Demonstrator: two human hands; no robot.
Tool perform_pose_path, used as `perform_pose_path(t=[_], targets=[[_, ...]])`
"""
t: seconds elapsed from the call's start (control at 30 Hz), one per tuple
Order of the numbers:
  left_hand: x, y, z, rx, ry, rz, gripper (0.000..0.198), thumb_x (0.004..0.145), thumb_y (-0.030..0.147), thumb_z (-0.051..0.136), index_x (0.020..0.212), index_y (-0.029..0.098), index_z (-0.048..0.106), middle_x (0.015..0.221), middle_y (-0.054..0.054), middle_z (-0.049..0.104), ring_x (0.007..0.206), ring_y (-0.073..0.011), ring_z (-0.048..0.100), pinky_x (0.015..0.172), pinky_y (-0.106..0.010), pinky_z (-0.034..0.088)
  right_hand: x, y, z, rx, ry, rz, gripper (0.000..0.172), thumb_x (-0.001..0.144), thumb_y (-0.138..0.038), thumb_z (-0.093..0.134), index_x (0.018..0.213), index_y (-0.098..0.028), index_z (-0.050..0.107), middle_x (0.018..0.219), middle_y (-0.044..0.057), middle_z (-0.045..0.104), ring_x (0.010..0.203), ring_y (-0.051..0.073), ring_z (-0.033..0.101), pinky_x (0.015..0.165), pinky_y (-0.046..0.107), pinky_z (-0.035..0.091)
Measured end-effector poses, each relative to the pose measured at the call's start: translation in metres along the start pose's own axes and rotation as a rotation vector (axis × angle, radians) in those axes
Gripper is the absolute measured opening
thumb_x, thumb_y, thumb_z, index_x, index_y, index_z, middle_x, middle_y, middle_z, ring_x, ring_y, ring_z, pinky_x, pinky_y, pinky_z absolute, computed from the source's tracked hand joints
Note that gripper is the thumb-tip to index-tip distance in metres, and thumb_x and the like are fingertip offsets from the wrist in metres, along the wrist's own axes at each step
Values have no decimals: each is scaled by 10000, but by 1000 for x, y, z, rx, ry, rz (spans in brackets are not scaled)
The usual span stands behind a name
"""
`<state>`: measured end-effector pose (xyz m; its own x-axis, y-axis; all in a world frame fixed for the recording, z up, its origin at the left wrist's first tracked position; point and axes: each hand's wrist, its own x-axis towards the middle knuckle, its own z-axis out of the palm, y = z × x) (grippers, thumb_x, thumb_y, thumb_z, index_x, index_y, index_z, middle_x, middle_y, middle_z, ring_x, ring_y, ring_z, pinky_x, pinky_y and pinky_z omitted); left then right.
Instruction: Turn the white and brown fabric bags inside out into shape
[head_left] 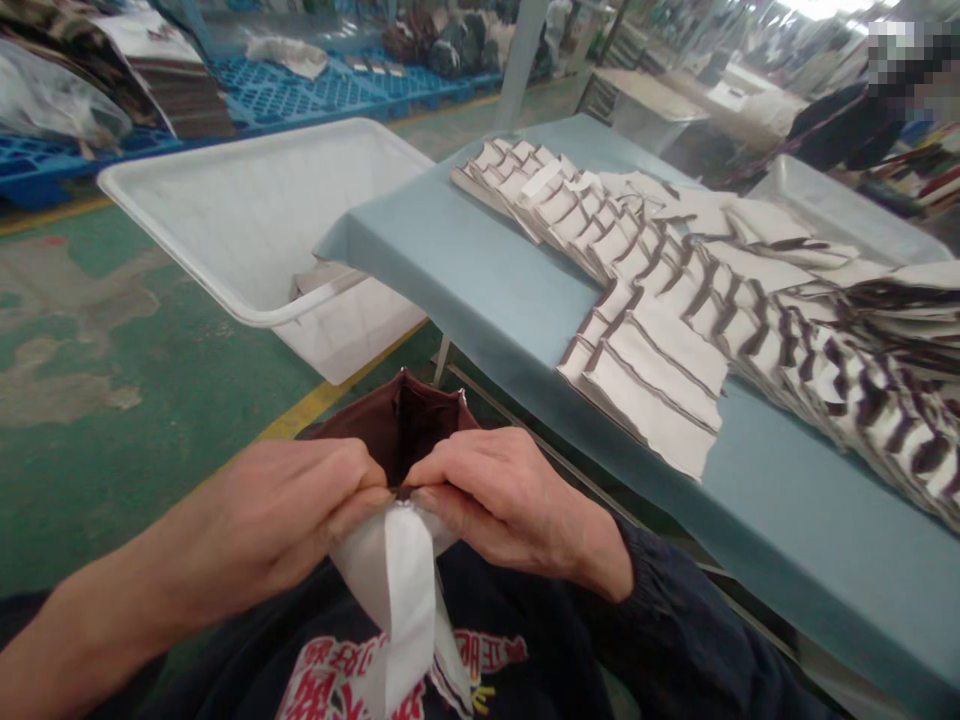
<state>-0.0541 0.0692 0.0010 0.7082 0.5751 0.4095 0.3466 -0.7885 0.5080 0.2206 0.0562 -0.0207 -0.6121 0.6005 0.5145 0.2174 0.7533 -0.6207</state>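
Close to my body, both hands hold a brown and white fabric piece [367,425] that opens like a pouch. My left hand [300,505] pinches its edge between thumb and fingers. Right beside it, my right hand [510,495] grips the same edge, the thumb tips almost touching. Brown cloth stands up beyond the hands with a dark fold in the middle. On the near side a white strip [411,590] hangs over my dark top. What lies under the fingertips is hidden.
A blue-grey table [420,240] slopes away on the right. On it lie overlapping rows of white fabric pieces with dark edges [652,370]. A white plastic tub [247,200] stands left of the table, with blue pallets [277,95] behind. Another person [847,125] is at far right.
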Motion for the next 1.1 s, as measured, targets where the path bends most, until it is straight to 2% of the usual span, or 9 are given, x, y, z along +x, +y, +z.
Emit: perform_pose_path(t=[0.13,0.23,0.4,0.57,0.67,0.83,0.93,1.0,1.1], targets=[[-23,-12,17,148,134,101,425,1335,272,520,911,273,549,744,66,566,648,-167,496,624,-352,356,-6,4,8,-3,31,-25,223,1287,-273,591,1161,-195,759,900,9,823,742,157,738,691,284,563],[-31,-18,18,30,63,35,421,1342,303,521,934,258,616,745,67,599,625,-145,537,610,-335,357,-6,2,10,-49,15,-47,275,1313,-282,535,1160,-201,749,866,-1,808,723,158,722,675,300,537],[-21,-16,10,-172,-78,-59,457,1345,541,552,1008,262,685,741,84,669,587,-123,605,576,-308,374,-4,-8,6,-181,-21,-98,277,1316,-212,502,1181,-183,741,882,12,809,763,171,712,716,327,529],[-4,4,3,-220,-153,-115,420,1273,296,608,860,260,546,713,103,607,575,-104,539,558,-289,358,-6,-18,2,-215,-128,-73,244,1295,-185,535,1170,-182,745,914,26,809,779,177,704,750,324,548],[-4,14,7,-221,-131,-105,409,1184,163,585,810,253,447,672,112,502,553,-101,447,551,-316,297,-7,-14,4,-146,-156,-40,278,1326,-261,517,1207,-192,759,905,25,804,790,188,703,768,328,563],[-22,8,22,-405,-50,-220,413,1178,182,633,797,252,491,678,102,448,555,-110,417,536,-285,293,-7,1,11,94,-129,69,296,1330,-410,589,1210,-235,795,913,10,830,805,185,744,833,314,606],[-35,-1,25,-493,-80,-305,431,1223,340,679,810,245,600,705,86,494,584,-124,439,553,-282,316,-7,3,12,150,-168,147,275,1306,-430,635,1198,-252,815,949,29,858,847,213,789,845,339,623],[-41,-5,23,-540,-111,-353,522,1232,561,724,827,242,644,708,87,474,593,-131,415,556,-290,307,-7,2,12,154,-186,168,280,1297,-447,651,1178,-258,821,933,30,852,835,221,789,824,348,609],[-44,-7,19,-612,-166,-378,802,1046,1011,712,845,237,661,727,87,466,616,-136,380,567,-310,293,-6,1,13,144,-167,137,326,1313,-464,618,1159,-255,815,891,20,823,803,205,758,790,339,573]])
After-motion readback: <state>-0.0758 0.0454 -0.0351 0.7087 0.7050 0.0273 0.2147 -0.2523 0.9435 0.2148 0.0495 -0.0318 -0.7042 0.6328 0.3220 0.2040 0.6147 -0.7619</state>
